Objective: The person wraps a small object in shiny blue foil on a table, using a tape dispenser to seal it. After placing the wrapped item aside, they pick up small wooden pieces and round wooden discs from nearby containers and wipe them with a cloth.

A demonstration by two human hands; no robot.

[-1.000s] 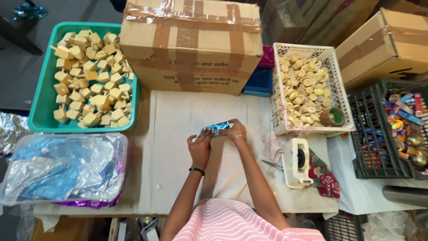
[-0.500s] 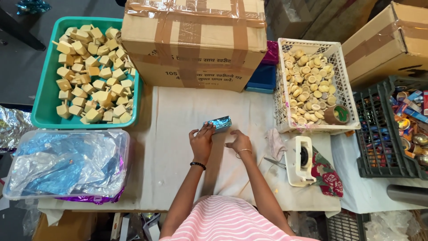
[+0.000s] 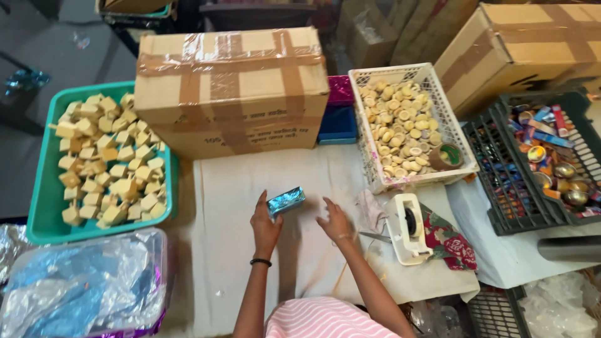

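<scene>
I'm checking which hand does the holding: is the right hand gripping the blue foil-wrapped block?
No: the right hand hovers open beside the blue foil-wrapped block, which only the left hand touches.
</scene>
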